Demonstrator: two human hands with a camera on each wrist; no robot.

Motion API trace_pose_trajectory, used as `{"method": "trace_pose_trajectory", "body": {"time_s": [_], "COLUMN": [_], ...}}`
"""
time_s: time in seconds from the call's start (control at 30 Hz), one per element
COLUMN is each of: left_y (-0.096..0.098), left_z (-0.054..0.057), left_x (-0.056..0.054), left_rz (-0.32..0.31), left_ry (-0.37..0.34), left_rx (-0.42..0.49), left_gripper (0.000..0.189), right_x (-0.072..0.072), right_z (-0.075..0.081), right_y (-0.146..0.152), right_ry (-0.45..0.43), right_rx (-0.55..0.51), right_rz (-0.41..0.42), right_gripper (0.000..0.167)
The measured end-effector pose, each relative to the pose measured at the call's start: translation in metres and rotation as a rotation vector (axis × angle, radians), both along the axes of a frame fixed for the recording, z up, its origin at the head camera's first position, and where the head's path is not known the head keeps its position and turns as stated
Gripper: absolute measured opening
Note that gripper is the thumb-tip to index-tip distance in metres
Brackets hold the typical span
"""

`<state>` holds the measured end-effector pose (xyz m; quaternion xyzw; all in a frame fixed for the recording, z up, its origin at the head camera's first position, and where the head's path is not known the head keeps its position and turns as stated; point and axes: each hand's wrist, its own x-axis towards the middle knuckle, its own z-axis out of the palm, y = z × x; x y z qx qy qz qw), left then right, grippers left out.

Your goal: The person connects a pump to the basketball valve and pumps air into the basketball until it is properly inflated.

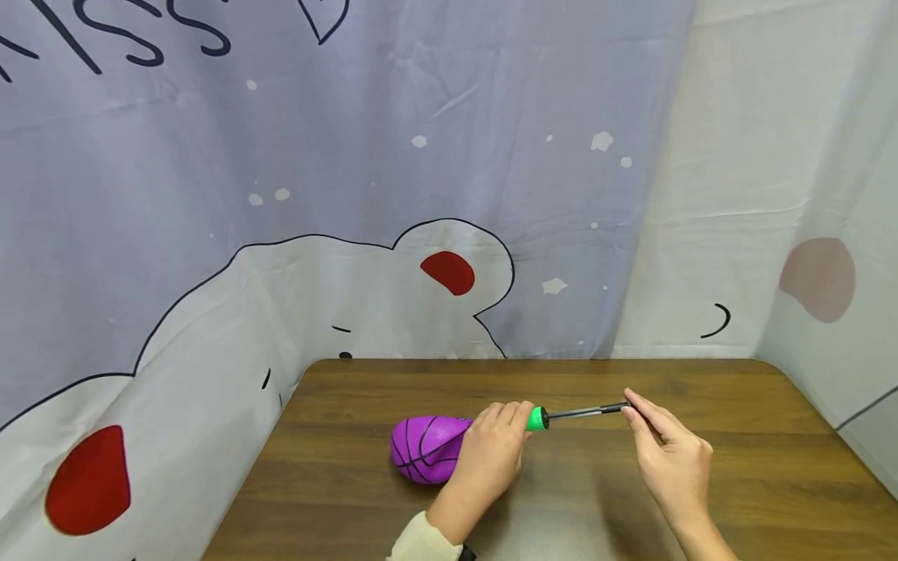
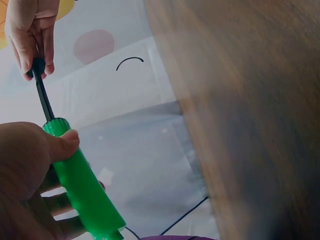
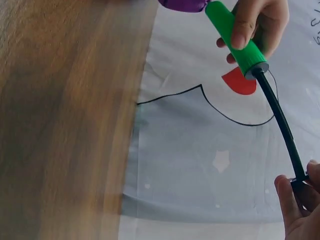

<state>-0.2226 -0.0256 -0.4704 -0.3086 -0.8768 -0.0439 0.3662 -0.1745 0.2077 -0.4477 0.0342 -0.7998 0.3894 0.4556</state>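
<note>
A green hand pump [image 2: 87,192] is held level above the table, its black rod [image 3: 280,125] drawn out of the barrel. My left hand [image 1: 493,448] grips the green barrel, with the thumb along its side in the left wrist view. At the rod's far end, my right hand [image 1: 669,456] pinches the black handle [image 3: 300,187] between thumb and fingers. Left of the left hand lies a purple ball [image 1: 424,452] with black lines, creased and partly deflated. In the right wrist view the pump's tip meets the ball; the head view hides that join behind the left hand.
The brown wooden table [image 1: 337,506] spans the area beneath both hands. Behind it hangs a grey and white curtain [image 1: 449,156] with cartoon bear drawings and red patches, reaching down to the table's back edge.
</note>
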Motion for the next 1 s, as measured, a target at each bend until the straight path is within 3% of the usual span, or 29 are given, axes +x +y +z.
{"method": "trace_pose_trajectory", "body": {"time_s": [0.2,0.4,0.6,0.77,1.0], "left_y": [0.003,0.005,0.005,0.003,0.0], "left_z": [-0.002,-0.003,-0.004,-0.005,-0.004], "left_x": [0.0,0.001,0.004,0.005,0.003], "left_rz": [-0.019,-0.019,-0.037,-0.045,-0.036], "left_ry": [0.03,0.081,0.069,0.033,0.016], "left_rx": [-0.004,-0.041,-0.071,-0.04,-0.025], "left_gripper": [0.04,0.032,0.035,0.04,0.044], "right_x": [-0.002,-0.008,-0.009,-0.009,-0.003], "right_z": [-0.009,-0.027,-0.036,-0.032,-0.015], "right_y": [-0.017,-0.046,-0.056,-0.046,-0.018], "right_ry": [0.022,0.054,0.032,0.052,0.028], "right_rx": [0.001,0.024,0.044,0.073,0.025], "right_rz": [0.007,0.072,0.156,0.153,0.071], "right_gripper": [0.028,0.03,0.032,0.032,0.029]}}
